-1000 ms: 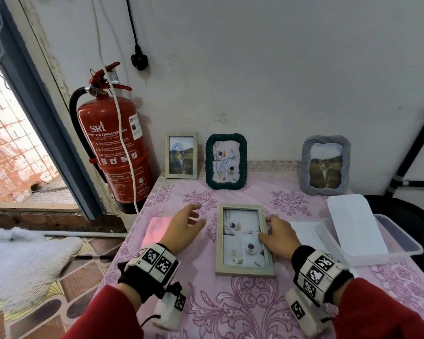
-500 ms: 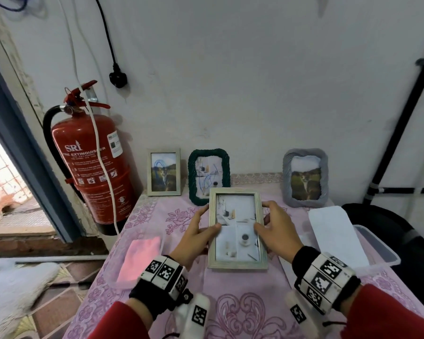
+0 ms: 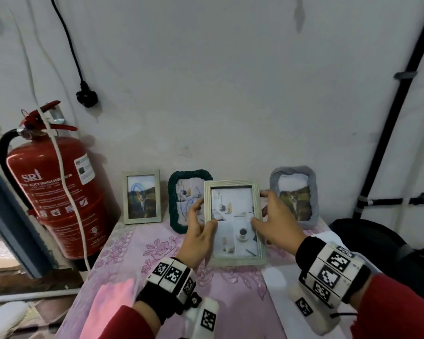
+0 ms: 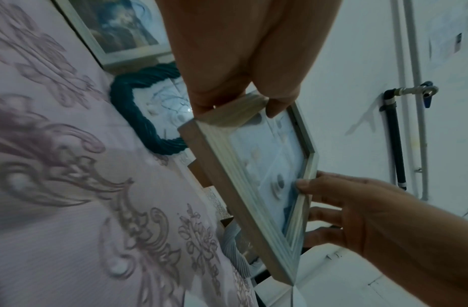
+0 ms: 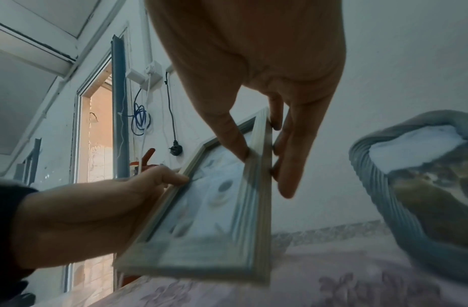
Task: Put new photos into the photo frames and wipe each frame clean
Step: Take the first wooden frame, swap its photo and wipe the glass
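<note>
A held frame [image 3: 234,222] sits before three frames [image 3: 141,196] against the wall [image 3: 230,94].

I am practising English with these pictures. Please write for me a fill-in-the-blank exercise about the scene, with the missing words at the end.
1. The wooden frame is held by ____ hands, the left hand and the right hand.
2. The frame with the twisted dark ____ border stands against the wall.
3. The fire extinguisher beside the table is ____.
4. The photo in the grey frame shows a ____.

Missing words: both; green; red; cat
</note>
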